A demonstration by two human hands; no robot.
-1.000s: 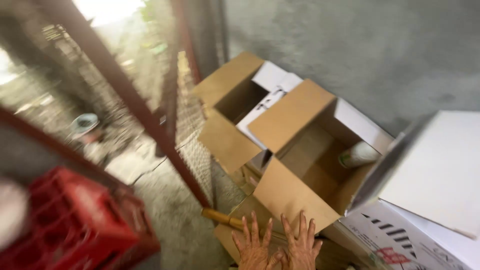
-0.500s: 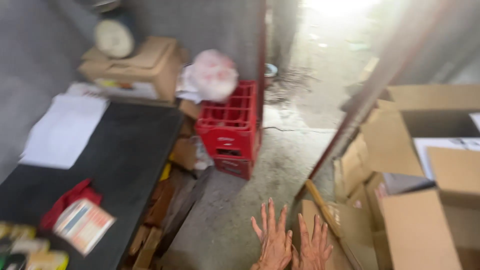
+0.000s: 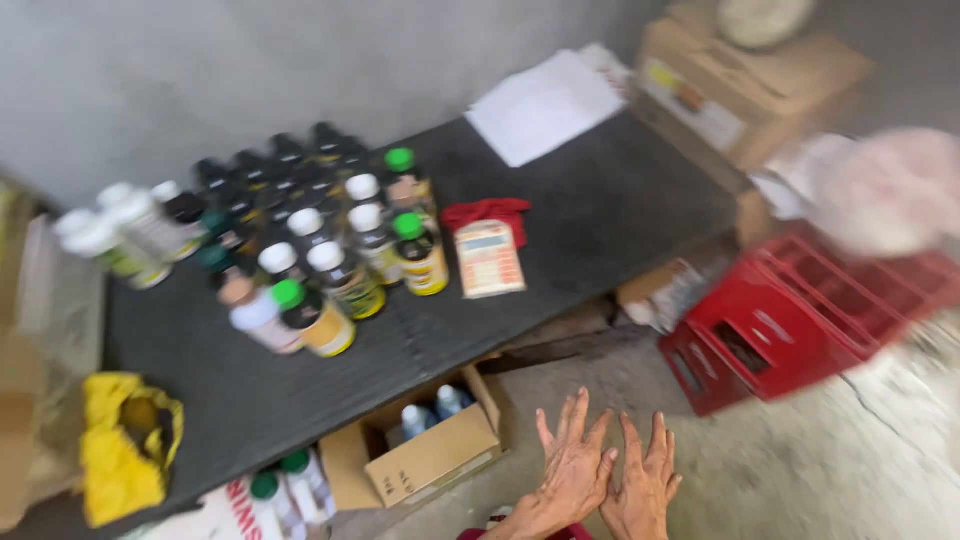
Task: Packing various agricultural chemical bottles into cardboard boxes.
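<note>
Cardboard box [image 3: 425, 462] w/ bottles nr both hands, left hand [image 3: 575, 472] & right hand [image 3: 640, 490] fingers spread, empty.

Small open cardboard box [image 3: 425, 455] sitting on the floor under the black table's edge, flaps standing up, two capped bottles [image 3: 430, 408] standing inside, nearest both hands.

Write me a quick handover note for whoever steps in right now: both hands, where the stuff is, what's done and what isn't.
Left hand and right hand: both empty, fingers spread, side by side above the grey concrete floor.
Nearest thing: open brown cardboard box under the table edge, with white-capped bottles inside.
Black tabletop: cluster of capped bottles, flat printed packet.
Red plastic crate on the floor, right.
Nothing is in hand; bottles sit both in the box and on the table.
</note>
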